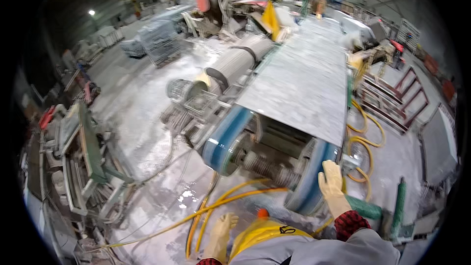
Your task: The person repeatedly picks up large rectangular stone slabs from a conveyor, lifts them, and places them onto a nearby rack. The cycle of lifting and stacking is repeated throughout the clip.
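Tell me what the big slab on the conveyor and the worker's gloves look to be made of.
Slab: probably stone, granite or marble, judging by its grey speckled, matt flat face and thin straight edge. Gloves: the right hand and left hand wear pale cream, smooth, slightly shiny gloves, likely rubber or latex; the exact kind cannot be told.

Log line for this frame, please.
right hand: gloved, resting on blue conveyor belt | left hand: gloved, free, above yellow hoses | stone slab on conveyor

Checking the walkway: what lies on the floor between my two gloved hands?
In the head view, yellow hoses cross the wet floor between left hand and right hand.
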A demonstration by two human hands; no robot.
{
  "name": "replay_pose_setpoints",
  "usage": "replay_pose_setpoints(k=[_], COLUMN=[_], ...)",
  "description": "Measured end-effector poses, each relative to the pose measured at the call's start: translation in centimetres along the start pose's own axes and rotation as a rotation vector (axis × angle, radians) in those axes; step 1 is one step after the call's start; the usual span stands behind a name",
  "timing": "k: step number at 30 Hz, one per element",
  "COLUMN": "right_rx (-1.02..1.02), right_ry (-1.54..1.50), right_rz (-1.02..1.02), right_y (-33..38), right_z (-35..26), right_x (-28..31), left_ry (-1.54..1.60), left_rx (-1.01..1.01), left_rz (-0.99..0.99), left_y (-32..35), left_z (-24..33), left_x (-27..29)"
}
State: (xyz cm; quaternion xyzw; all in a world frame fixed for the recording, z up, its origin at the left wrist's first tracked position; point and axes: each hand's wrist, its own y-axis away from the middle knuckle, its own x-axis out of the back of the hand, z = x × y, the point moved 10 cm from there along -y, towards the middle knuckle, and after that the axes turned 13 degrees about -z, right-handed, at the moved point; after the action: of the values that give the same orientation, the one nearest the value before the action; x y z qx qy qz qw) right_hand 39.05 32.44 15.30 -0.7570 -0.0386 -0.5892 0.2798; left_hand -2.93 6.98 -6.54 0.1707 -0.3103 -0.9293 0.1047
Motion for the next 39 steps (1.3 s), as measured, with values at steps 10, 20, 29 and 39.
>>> replay_pose_setpoints(k=[10, 20, 29, 39], right_rx=[-0.305, -0.325, -0.360, -0.437], right_ry=[-0.005, -0.044, -0.035, 0.198], right_rz=[0.017, 0.054, 0.000, -0.055], right_y=[-10.2, -9.8, -11.0, -9.6], right_z=[8.9, 7.1, 5.6, 6.6], right_x=[-10.0, -9.3, -7.6, -7.9], left_ry=[-0.262, -1.013, -1.325, -1.683], left_rx=[-0.073, -0.360, -0.762, -0.969], left_rz=[0.195, 0.080, -0.003, -0.106], left_y=[-0.5, -5.6, -17.1, -25.5], left_z=[16.2, 28.6, 38.6, 41.8], left_x=[3.3, -3.3, -11.2, -15.5])
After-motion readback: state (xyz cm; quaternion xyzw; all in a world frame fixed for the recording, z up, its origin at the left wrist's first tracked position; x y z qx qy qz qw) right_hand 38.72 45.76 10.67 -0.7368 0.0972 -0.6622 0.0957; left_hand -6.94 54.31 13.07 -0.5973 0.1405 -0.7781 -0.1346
